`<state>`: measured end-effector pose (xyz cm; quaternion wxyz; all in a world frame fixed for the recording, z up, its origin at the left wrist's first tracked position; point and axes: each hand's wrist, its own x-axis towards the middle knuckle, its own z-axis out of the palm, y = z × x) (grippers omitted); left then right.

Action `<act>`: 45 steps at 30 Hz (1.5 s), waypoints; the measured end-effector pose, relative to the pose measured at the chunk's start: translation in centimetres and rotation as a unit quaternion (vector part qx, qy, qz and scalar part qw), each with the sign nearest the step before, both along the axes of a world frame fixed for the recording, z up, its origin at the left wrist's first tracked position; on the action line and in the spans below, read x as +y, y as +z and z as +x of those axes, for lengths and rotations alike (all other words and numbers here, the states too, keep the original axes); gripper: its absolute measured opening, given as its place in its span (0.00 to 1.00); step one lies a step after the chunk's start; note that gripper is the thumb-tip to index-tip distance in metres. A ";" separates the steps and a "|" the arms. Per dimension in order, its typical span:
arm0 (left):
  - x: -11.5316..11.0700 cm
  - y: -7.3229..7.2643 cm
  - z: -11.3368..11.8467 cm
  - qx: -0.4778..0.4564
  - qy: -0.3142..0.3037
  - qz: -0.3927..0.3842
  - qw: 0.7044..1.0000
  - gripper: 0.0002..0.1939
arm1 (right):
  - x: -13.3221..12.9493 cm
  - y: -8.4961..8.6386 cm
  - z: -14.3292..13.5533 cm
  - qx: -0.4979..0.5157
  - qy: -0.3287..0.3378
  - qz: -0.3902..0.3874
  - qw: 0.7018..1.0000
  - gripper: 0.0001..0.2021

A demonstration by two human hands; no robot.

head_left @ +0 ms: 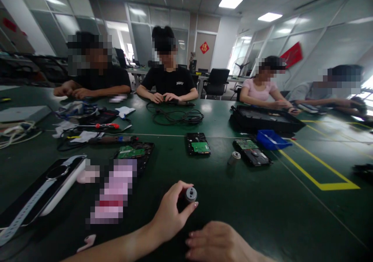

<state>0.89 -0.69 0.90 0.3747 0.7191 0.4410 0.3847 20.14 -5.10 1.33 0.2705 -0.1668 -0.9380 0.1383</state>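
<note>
My left hand (174, 210) is closed around a small cylindrical motor (191, 194), thumb on the near side and fingers on the far side. Its round grey end, with a dark centre and small holes, faces up. Just to the right and nearer to me, my right hand (217, 240) lies low over the green table, back upward, fingers loosely together and pointing left. It is apart from the motor and nothing shows in it. Farther off stands a similar metal motor (234, 158), beside a hard drive with its circuit board (253, 152).
A second hard drive (198, 144) lies ahead, another (136, 153) at left. Nearby are a corded tool (113, 139), red screwdriver (107, 126), watch (57, 172) and pink earbud (87, 242). At right are a blue tray (272, 139) and black case (266, 119). Several people sit opposite.
</note>
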 end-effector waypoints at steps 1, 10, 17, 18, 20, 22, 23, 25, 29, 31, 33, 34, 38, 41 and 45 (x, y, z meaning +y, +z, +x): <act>0.0 0.0 0.0 -0.003 -0.003 0.001 1.000 0.14 | 0.7 1.0 0.0 0.037 -0.034 -0.028 0.998 0.12; 0.1 -0.5 0.0 -0.009 -0.017 0.002 1.000 0.09 | 5.7 1.8 -1.1 0.140 -0.181 -0.116 0.967 0.18; 0.1 -0.4 0.0 -0.015 -0.021 0.002 1.000 0.08 | 5.3 1.5 -1.2 0.135 -0.173 -0.116 0.969 0.18; 0.1 -0.4 0.0 -0.017 -0.023 0.000 1.000 0.08 | 5.3 1.5 -1.1 0.135 -0.174 -0.116 0.968 0.18; 0.2 -0.3 0.1 -0.021 -0.027 -0.004 0.999 0.08 | 5.3 1.4 -1.0 0.141 -0.172 -0.114 0.968 0.17; 0.2 -0.3 0.1 -0.020 -0.027 -0.002 0.999 0.08 | 5.2 1.3 -0.8 0.142 -0.163 -0.112 0.970 0.17; 0.2 -0.4 0.1 -0.018 -0.026 0.001 1.000 0.08 | 5.2 1.2 -0.8 0.141 -0.158 -0.110 0.971 0.17; 0.2 -0.4 0.0 -0.015 -0.023 0.006 1.000 0.08 | 5.2 1.1 -0.6 0.135 -0.156 -0.099 0.973 0.17; 0.2 -0.4 0.0 -0.014 -0.018 0.002 1.000 0.09 | 5.1 1.5 -0.4 0.127 -0.171 -0.079 0.974 0.23; 0.2 -0.3 0.0 -0.015 -0.018 -0.001 1.000 0.11 | 5.1 1.8 -0.5 0.132 -0.163 -0.094 0.973 0.27; 0.2 -0.2 0.0 -0.016 -0.021 -0.005 1.000 0.11 | 5.1 1.9 -0.5 0.142 -0.156 -0.106 0.972 0.24; 0.2 -0.1 0.0 -0.016 -0.023 -0.007 1.000 0.11 | 5.1 2.0 -0.6 0.153 -0.160 -0.108 0.969 0.21; 0.1 0.0 0.1 -0.010 -0.017 -0.013 1.000 0.10 | 5.4 2.2 -0.6 0.216 -0.225 -0.146 0.939 0.15; 0.0 0.1 0.1 -0.002 -0.012 -0.011 1.000 0.09 | 5.7 2.4 -0.6 0.203 -0.229 -0.186 0.934 0.14; -0.1 0.0 0.0 -0.002 -0.014 -0.001 1.000 0.08 | 5.9 2.7 -1.2 0.164 -0.209 -0.175 0.948 0.05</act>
